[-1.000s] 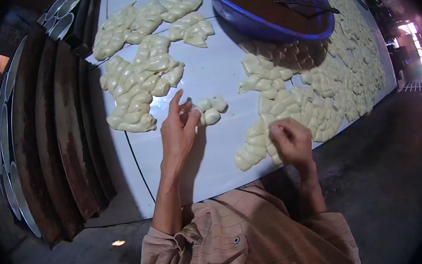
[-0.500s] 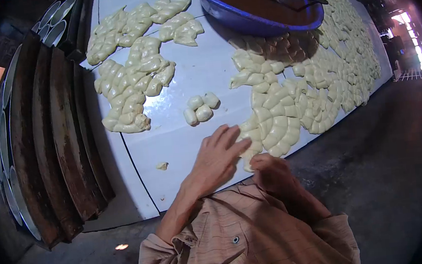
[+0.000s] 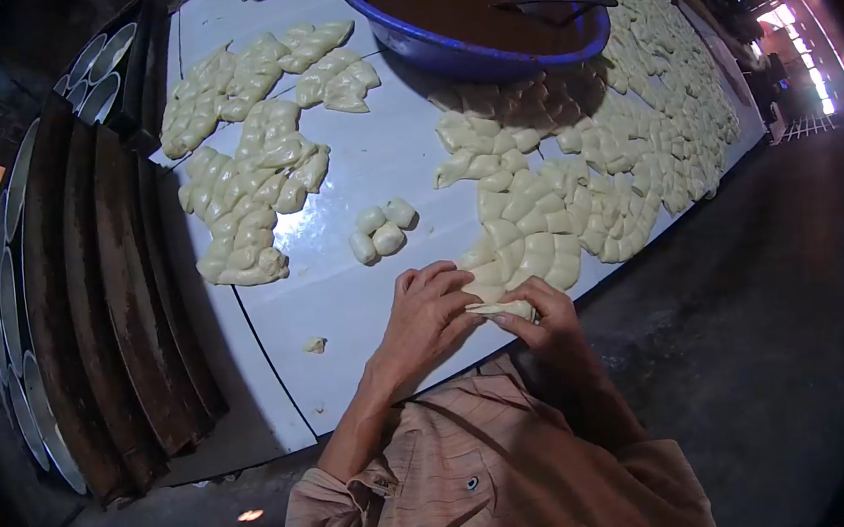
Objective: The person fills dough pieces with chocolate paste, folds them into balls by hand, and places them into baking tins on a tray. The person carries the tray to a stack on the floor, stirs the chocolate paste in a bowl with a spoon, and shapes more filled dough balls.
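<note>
Pale, glossy dough pieces (image 3: 531, 249) lie pressed together in a sheet at the near edge of the white table. At the sheet's lower end, a flap of dough (image 3: 502, 310) is folded between my two hands. My left hand (image 3: 428, 313) has its fingers bent over the left end of the flap, thumb at its edge. My right hand (image 3: 548, 325) pinches the right end between thumb and fingers. Beside my left hand sits a small cluster of round dough balls (image 3: 384, 231). A dough scrap (image 3: 316, 345) lies farther left.
A blue basin (image 3: 485, 65) of brown liquid, with a dark-handled utensil (image 3: 560, 0) in it, stands at the back. More dough clusters (image 3: 255, 193) spread over the table's left part. Long rusty moulds (image 3: 108, 291) are stacked along the left edge.
My right hand has come from a closed position at the table edge to pinching the dough, and the flap is now lifted and folded. The whole view has shifted slightly.
</note>
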Tool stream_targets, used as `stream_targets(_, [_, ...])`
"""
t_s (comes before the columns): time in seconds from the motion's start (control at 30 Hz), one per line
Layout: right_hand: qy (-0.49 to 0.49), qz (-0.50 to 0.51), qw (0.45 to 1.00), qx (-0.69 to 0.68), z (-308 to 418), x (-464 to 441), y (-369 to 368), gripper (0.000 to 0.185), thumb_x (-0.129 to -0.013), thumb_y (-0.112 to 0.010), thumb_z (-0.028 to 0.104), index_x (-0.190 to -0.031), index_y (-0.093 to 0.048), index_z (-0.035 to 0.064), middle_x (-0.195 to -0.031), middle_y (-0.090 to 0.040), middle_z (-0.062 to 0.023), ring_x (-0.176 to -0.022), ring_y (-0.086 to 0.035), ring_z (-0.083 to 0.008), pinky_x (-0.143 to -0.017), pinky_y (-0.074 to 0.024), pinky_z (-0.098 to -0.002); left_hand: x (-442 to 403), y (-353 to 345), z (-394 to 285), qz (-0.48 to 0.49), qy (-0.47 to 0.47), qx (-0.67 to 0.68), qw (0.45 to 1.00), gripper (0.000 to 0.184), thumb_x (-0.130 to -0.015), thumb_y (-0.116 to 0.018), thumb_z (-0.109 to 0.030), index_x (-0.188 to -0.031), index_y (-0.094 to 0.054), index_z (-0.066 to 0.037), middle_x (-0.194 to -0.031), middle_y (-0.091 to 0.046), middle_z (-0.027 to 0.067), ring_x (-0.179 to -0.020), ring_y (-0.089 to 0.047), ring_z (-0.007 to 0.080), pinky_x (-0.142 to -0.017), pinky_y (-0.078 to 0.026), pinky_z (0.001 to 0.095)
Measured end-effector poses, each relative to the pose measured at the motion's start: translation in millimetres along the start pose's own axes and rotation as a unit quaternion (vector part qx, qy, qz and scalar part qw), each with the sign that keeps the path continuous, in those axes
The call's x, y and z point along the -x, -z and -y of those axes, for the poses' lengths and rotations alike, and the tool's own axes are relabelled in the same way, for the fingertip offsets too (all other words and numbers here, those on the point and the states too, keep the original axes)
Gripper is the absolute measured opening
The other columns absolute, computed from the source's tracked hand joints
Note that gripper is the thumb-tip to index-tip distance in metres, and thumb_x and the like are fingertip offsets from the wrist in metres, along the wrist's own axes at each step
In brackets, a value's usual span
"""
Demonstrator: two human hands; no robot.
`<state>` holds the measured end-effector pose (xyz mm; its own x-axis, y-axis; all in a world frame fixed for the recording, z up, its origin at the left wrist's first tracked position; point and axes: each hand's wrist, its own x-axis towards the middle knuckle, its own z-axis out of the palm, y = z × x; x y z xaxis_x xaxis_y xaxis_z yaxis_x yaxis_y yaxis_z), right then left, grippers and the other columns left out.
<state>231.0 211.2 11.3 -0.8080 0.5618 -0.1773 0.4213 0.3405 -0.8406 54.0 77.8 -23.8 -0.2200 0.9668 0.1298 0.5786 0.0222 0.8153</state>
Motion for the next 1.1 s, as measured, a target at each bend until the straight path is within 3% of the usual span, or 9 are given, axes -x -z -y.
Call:
stream_targets(0.2, [-0.055,-0.01,0.998,0.028,32,0,-6,0.026,-0.082,-0.073,0.009,-0.105,-0.064,0.001,-0.092,-0.067,-0.0154,-0.081,-0.067,-0.0243,-0.07,-0.051,-0.0348,-4,14,-26,-0.005,-0.011,0.014,1.0,0.074,-0.071,-0.076,-0.018,-0.137,-0.044,-0.006,-0.134,-0.051,0.0152,-0.129,-0.044,0.0312,-0.102,-0.032,0.046])
stream_targets(0.33, [0.104,-0.015,0.99,0.096,24,0,-8,0.02,-0.085,-0.07,0.009,-0.102,-0.065,0.0001,-0.091,-0.068,-0.0122,-0.082,-0.066,-0.0203,-0.071,-0.0504,-0.0318,-3,-9,-19,0.008,-0.021,0.025,0.999,0.045,-0.077,-0.073,-0.016,-0.12,-0.062,-0.009,-0.107,-0.066,0.009,-0.102,-0.061,0.0243,-0.098,-0.037,0.0447])
stream_targets(0.5, [-0.167,0.1,0.914,-0.357,48,8,22,0.013,-0.082,-0.072,0.004,-0.092,-0.064,0.0005,-0.081,-0.064,-0.0065,-0.072,-0.06,-0.0145,-0.066,-0.0491,-0.0267,8,-20,-10,-0.001,-0.028,-0.041,0.999,0.019,-0.08,-0.07,-0.013,-0.099,-0.07,-0.012,-0.099,-0.07,0.0044,-0.094,-0.065,0.02,-0.096,-0.04,0.0432])
stream_targets(0.7, [-0.023,0.047,0.856,-0.513,36,-19,30,0.042,-0.089,-0.068,0.027,-0.118,-0.056,-0.0018,-0.102,-0.063,-0.0122,-0.089,-0.063,-0.02,-0.081,-0.0519,-0.0336,6,7,-31,0.053,0.036,0.053,0.997,0.077,-0.075,-0.08,-0.028,-0.142,-0.045,-0.013,-0.123,-0.063,0.0124,-0.111,-0.06,0.0285,-0.107,-0.031,0.0482])
stream_targets(0.73, [-0.085,0.061,0.851,-0.515,36,-26,31,0.046,-0.095,-0.06,0.022,-0.131,-0.047,-0.0026,-0.113,-0.06,-0.0138,-0.091,-0.064,-0.0208,-0.081,-0.0521,-0.0321,3,9,-34,0.023,0.05,0.074,0.996,0.079,-0.075,-0.081,-0.03,-0.142,-0.045,-0.011,-0.123,-0.063,0.014,-0.113,-0.059,0.0298,-0.106,-0.032,0.0474])
stream_targets(0.77, [0.066,0.08,0.979,-0.175,40,-28,34,0.039,-0.099,-0.052,0.014,-0.133,-0.046,-0.0043,-0.116,-0.06,-0.0145,-0.092,-0.064,-0.0208,-0.083,-0.0536,-0.0321,0,13,-39,-0.008,0.065,0.095,0.993,0.081,-0.075,-0.081,-0.032,-0.143,-0.045,-0.01,-0.123,-0.063,0.0155,-0.115,-0.059,0.0311,-0.106,-0.033,0.0467])
stream_targets(0.83, [-0.158,0.078,0.844,-0.507,45,-43,16,0.036,-0.098,-0.049,0.004,-0.133,-0.046,-0.0045,-0.115,-0.061,-0.0145,-0.095,-0.065,-0.0212,-0.085,-0.0562,-0.0317,-15,30,-50,-0.056,0.165,0.206,0.963,0.061,-0.079,-0.08,-0.03,-0.13,-0.058,-0.003,-0.105,-0.07,0.0132,-0.097,-0.066,0.0241,-0.087,-0.048,0.0367])
stream_targets(0.93, [-0.118,0.096,0.892,-0.426,38,-54,7,0.033,-0.097,-0.058,0.011,-0.127,-0.053,-0.0026,-0.112,-0.063,-0.0119,-0.094,-0.066,-0.0163,-0.085,-0.0556,-0.0279,-25,31,-37,-0.105,0.254,0.287,0.918,0.037,-0.086,-0.075,-0.027,-0.111,-0.071,0.0,-0.081,-0.073,0.0097,-0.074,-0.067,0.0114,-0.063,-0.052,0.0245])
stream_targets(1.1, [-0.058,0.013,0.961,-0.269,27,-71,-2,0.026,-0.093,-0.064,0.007,-0.116,-0.057,-0.0024,-0.106,-0.063,-0.0092,-0.091,-0.065,-0.0139,-0.083,-0.0546,-0.0276,-27,16,-23,-0.146,0.243,0.361,0.889,0.051,-0.089,-0.072,-0.024,-0.134,-0.056,-0.004,-0.1,-0.073,0.0167,-0.096,-0.068,0.0168,-0.08,-0.053,0.0285])
